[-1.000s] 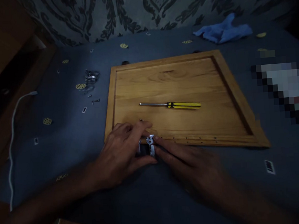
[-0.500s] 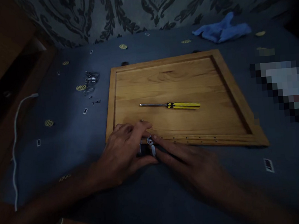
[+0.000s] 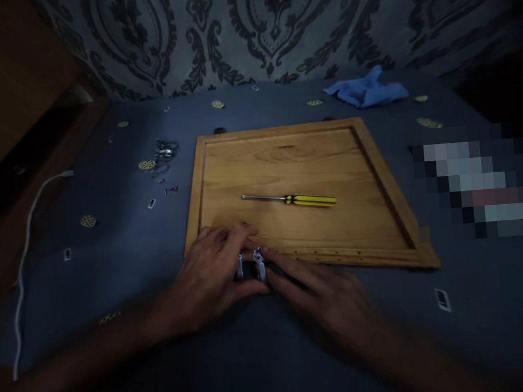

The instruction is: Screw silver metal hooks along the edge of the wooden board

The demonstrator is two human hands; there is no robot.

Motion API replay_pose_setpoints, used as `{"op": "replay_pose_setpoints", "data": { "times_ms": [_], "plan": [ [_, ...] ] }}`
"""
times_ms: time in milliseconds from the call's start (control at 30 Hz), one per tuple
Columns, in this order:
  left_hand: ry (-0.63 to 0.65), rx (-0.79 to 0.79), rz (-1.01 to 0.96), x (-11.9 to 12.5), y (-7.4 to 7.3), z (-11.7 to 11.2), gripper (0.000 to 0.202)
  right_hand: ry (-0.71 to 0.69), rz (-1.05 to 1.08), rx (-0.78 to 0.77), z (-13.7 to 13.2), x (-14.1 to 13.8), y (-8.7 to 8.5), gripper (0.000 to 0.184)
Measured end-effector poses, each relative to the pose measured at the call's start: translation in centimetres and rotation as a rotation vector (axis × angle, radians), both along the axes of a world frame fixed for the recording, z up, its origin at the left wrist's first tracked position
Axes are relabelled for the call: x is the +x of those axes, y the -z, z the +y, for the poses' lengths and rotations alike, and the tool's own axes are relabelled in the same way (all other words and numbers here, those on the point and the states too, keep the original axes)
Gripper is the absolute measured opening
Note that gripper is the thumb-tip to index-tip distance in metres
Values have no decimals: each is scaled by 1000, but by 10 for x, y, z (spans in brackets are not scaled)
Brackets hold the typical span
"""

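Note:
A small shiny metal hinge (image 3: 260,266) sits at the near edge of a framed wooden panel (image 3: 285,158), on the left half of that edge. Curled round it from the left is my left hand (image 3: 211,275), thumb below and fingers above, gripping it. From the right, the fingertips of my right hand (image 3: 326,290) pinch against the same hinge. Its underside is hidden by the fingers. On the panel lies a screwdriver (image 3: 309,200) with a yellow and black handle, its tip pointing left. A small screw (image 3: 245,222) rests just beyond my left fingers.
More metal hinges (image 3: 164,151) and several loose screws (image 3: 170,190) lie left of the panel on a blue patterned sheet (image 3: 126,267). A blue cloth (image 3: 368,90) is at the back right. A white cable (image 3: 25,251) runs along the left. A blurred-out object (image 3: 478,185) is at the right.
The view has tilted up slightly and shifted, so the panel and screwdriver appear lower and smaller. Both hands keep nearly the same hold at the hinge.

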State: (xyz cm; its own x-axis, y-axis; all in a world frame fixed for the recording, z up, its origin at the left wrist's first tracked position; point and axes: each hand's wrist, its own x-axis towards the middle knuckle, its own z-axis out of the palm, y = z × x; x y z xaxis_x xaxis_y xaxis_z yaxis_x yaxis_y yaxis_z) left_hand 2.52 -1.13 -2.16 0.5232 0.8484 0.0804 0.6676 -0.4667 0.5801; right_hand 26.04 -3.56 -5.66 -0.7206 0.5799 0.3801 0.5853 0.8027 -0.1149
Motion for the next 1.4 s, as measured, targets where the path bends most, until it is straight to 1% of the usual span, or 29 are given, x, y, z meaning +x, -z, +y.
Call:
{"op": "replay_pose_setpoints", "data": {
  "times_ms": [100,233,300,400,600,833,1067,1167,1400],
  "plan": [
    [18,10,-2,1,-1,1,70,0,18,2,1,0,1,45],
    [19,44,-11,2,-1,1,71,0,100,23,1,-1,4,34],
    [26,42,-17,3,-2,1,70,-7,112,3,1,0,5,32],
    [26,22,-16,2,-3,0,65,-18,105,-31,1,2,6,36],
    [26,36,-15,0,-2,-1,62,-2,50,-18,-2,3,8,36],
    [-6,42,-4,2,3,0,67,27,49,30,-3,1,8,36],
    [10,37,-1,2,0,2,68,12,93,57,-1,1,8,35],
    [5,23,-5,2,-1,1,69,1,70,43,0,2,8,36],
    [-9,28,-13,2,0,-1,65,-3,24,-16,-2,3,5,46]
  ]
}}
